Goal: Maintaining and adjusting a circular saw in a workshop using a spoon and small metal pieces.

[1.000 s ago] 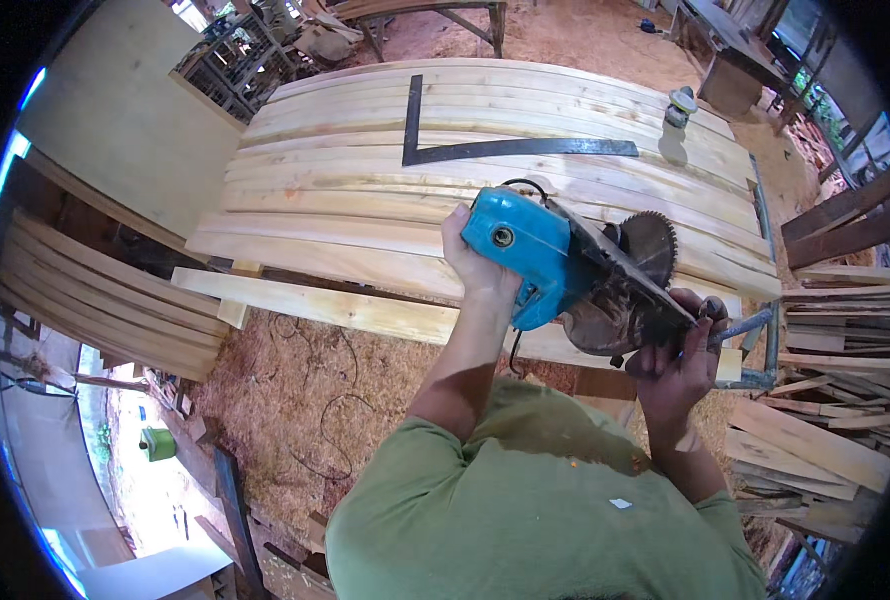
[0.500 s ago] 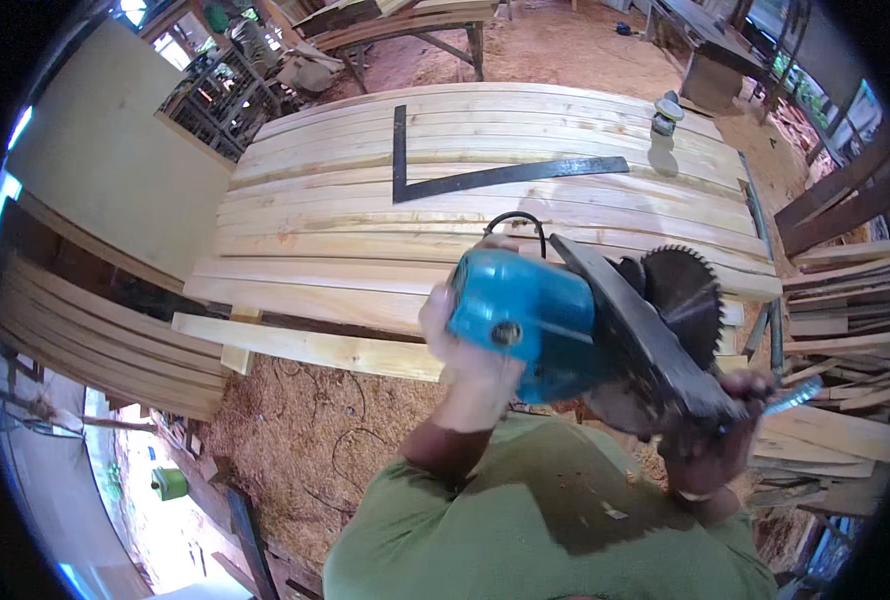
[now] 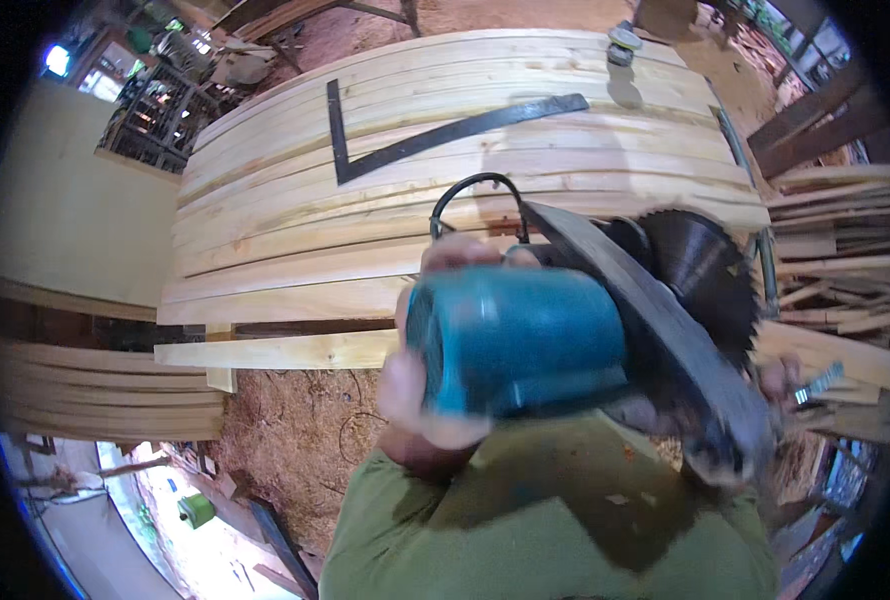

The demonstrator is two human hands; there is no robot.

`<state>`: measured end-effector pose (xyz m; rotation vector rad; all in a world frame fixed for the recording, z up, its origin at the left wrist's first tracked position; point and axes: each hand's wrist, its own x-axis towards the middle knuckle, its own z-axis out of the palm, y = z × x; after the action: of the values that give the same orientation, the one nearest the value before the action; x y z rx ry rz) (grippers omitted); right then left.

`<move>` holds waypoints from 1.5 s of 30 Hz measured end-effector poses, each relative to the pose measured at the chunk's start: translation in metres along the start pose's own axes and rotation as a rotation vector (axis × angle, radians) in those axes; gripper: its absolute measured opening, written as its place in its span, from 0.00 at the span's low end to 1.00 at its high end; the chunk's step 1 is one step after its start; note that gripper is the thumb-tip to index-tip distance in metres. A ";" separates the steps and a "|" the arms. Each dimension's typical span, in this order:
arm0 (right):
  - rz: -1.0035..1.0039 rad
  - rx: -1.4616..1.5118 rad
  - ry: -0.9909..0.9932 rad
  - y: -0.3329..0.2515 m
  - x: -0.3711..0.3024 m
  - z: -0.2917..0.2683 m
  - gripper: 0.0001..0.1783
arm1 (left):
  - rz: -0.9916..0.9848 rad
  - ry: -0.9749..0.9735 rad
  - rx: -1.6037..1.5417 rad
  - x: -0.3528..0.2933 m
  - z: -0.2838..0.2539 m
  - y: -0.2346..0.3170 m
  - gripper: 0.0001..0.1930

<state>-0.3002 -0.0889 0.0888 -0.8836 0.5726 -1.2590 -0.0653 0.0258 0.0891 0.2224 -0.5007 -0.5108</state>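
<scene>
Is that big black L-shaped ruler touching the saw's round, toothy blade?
No, the black ruler lies on the pale boards, which show between it and the round blade.

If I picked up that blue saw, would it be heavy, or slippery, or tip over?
The blue saw is probably heavy for its size, with its thick housing and big toothed blade. It might tip sideways, because the blade and flat plate sit toward one end. The smooth-looking housing could feel slippery.

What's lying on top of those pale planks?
On the planks are a dark L-shaped square and, toward the far right, a small object. The blue saw in front hides some near planks; anything there can't be seen.
</scene>
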 end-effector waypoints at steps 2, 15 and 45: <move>0.110 -0.060 0.117 0.022 0.006 0.011 0.21 | -0.160 0.215 0.296 0.009 -0.018 -0.006 0.40; 0.522 0.374 0.089 0.152 0.053 -0.079 0.15 | -0.395 0.465 0.347 -0.012 -0.141 -0.076 0.18; 0.614 -0.033 -0.244 0.141 0.098 -0.037 0.06 | -0.138 0.214 1.143 0.005 -0.156 -0.009 0.26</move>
<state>-0.2270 -0.1844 -0.0388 -0.7908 0.6086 -0.5796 0.0140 0.0284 -0.0454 1.3973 -0.5233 -0.2770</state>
